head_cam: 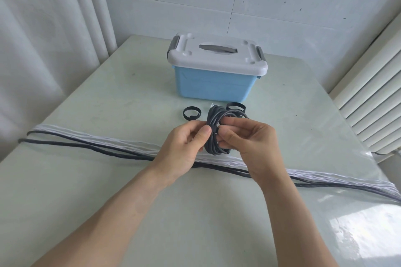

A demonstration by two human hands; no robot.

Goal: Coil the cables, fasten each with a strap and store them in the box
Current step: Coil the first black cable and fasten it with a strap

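Between both hands, held just above the table (108,93), sits a dark coil (214,134) of cable, several loops bunched into a ring. A strap (213,130) crosses the bundle on its near-left side, right where the thumbs meet. Left hand (184,147) is closed on the coil's left edge, thumb (205,134) pressing the strap area, other fingers curled behind. Right hand (249,141) is closed on the right side, thumb and forefinger pinching at the strap, lower fingers tucked through or under the loops; exactly which, cannot tell.

Judgement: coil looks light and floppy, loops springy and likely to splay if the pinch slackens before the strap is cinched. Jacket seems matte, not slippery. Best hold is across the whole bundle next to the strap, squeezing all the loops together, not one strand.

Just beyond the coil lie two spare straps, one ring (192,112) to the left and another (235,107) partly hidden behind the coil. Farther back stands the box (212,84), blue with a grey lid (217,56) on and latches down, so it needs opening before storing. Under the wrists, uncoiled cables (97,145), dark and white, run across the table side to side.
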